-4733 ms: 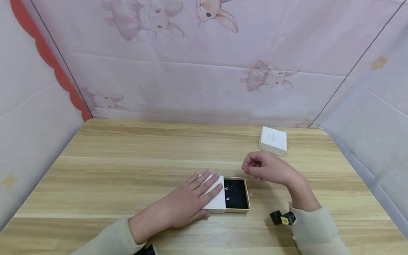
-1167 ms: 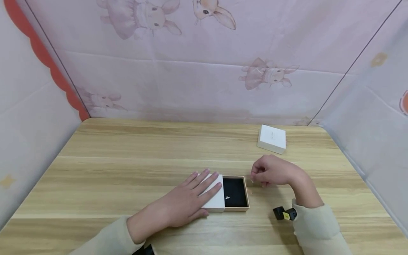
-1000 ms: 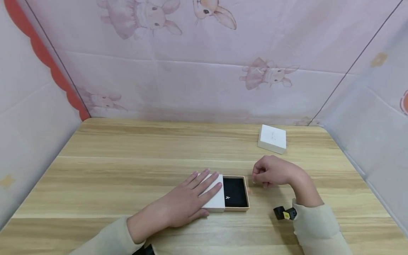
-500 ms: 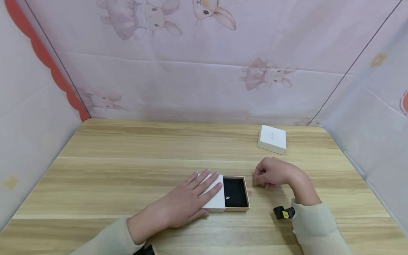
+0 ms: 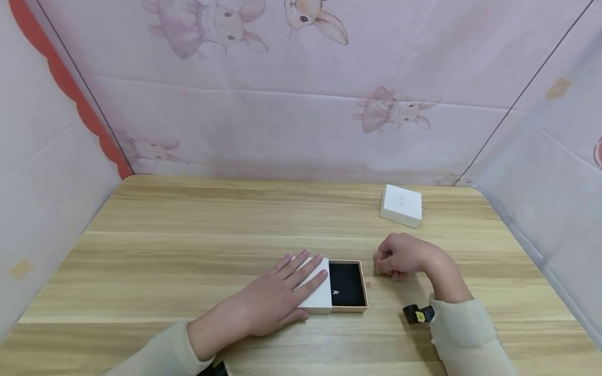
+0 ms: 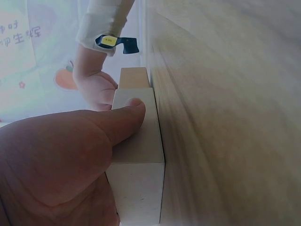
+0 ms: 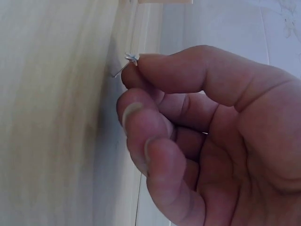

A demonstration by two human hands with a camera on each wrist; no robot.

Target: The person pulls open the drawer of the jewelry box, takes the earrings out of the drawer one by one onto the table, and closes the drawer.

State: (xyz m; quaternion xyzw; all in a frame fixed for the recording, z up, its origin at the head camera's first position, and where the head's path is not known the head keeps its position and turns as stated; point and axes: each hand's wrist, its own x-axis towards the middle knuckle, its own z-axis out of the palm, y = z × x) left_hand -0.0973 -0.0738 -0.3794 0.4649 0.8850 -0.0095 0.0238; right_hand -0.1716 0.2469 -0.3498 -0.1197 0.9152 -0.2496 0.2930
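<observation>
My left hand [image 5: 265, 303] rests palm down on a jewellery box's white sleeve [image 5: 319, 298], fingers straight and spread. In the left wrist view its thumb [image 6: 127, 120] lies along the side of the sleeve [image 6: 138, 193]. From the sleeve's right end the drawer [image 5: 349, 308] sticks out, lined with a black pad [image 5: 347, 277]. One star-shaped stud earring [image 5: 336, 292] sits on that pad. To the right of the drawer, low over the table, my right hand [image 5: 408, 255] pinches a matching stud earring [image 7: 132, 58] between thumb and forefinger; its thin post points outward. The other fingers are curled.
A second white box [image 5: 402, 203], with small print on top, stands toward the back right of the wooden table [image 5: 211, 209]. Behind the table hangs a pink rabbit-print backdrop [image 5: 282, 130]. A black device with a yellow label [image 5: 417, 315] is on the right sleeve cuff.
Two star studs lay on the pad at first; one is now in my right hand, which was empty. That hand has moved right and slightly down. The left hand has stayed on the box.
</observation>
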